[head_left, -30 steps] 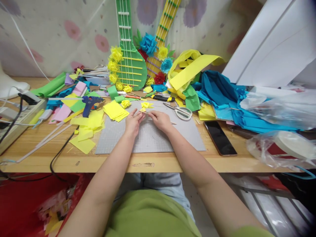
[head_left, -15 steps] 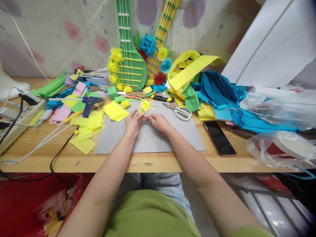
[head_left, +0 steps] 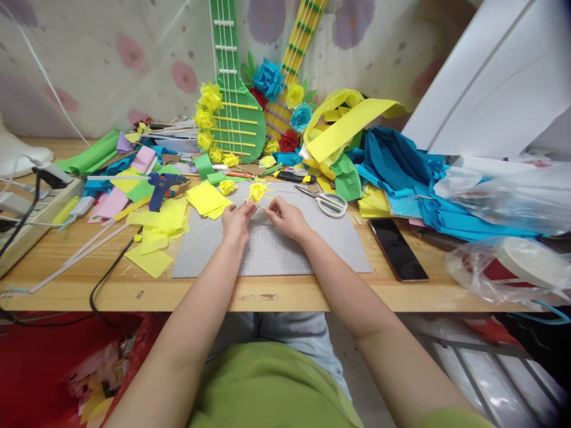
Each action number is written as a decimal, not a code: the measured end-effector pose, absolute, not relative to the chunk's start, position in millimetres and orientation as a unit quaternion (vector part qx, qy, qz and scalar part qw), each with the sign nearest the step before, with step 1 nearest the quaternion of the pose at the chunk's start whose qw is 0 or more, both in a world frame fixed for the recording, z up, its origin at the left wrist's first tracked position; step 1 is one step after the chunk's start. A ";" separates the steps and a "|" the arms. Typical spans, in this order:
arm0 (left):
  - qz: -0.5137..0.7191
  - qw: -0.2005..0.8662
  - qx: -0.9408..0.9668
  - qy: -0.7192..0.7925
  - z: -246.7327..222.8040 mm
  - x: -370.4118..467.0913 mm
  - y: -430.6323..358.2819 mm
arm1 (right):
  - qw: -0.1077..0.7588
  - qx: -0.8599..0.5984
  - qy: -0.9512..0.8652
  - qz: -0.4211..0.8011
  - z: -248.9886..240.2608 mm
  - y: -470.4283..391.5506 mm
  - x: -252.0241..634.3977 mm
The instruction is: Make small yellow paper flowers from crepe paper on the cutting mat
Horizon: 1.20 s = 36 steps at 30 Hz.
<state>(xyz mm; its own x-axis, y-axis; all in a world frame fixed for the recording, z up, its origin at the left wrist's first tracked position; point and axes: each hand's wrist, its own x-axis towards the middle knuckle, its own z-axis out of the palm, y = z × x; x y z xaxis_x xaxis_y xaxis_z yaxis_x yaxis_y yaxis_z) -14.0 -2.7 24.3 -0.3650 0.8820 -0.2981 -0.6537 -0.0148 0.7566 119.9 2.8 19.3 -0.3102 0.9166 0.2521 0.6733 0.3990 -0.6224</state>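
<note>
Over the grey cutting mat (head_left: 267,255), my left hand (head_left: 236,222) pinches the base of a yellow paper flower (head_left: 257,191). My right hand (head_left: 288,217) is closed on a thin stick (head_left: 262,208) that points left toward the flower's base. Whether the stick's tip touches the paper I cannot tell. Left of the mat's top edge lie a second yellow paper flower (head_left: 227,187) and a stack of yellow paper squares (head_left: 206,200). White-handled scissors (head_left: 331,205) rest on the mat, right of my right hand.
A blue glue gun (head_left: 160,190) lies at the left among paper scraps. Behind stand a green paper guitar shape (head_left: 241,122) and a yellow one (head_left: 279,119). Right of the mat are a phone (head_left: 397,249) and blue crepe paper (head_left: 397,160). A power strip (head_left: 40,223) sits far left.
The yellow flower has turned and shifted slightly left with my left hand. My right hand's fingers have lifted a little, with the thin stick still in them.
</note>
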 end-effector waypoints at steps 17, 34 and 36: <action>0.712 0.549 0.120 0.421 22.8 -14.3 -0.8 | 0.247 -0.526 -0.795 0.171 20.5 2.5 120.0; 0.732 0.531 0.106 0.413 20.3 -15.8 1.0 | 0.280 -0.514 -0.796 0.155 18.5 2.3 120.5; 0.732 0.529 0.107 0.415 19.7 -16.5 1.3 | 0.289 -0.508 -0.795 0.161 18.1 2.1 120.5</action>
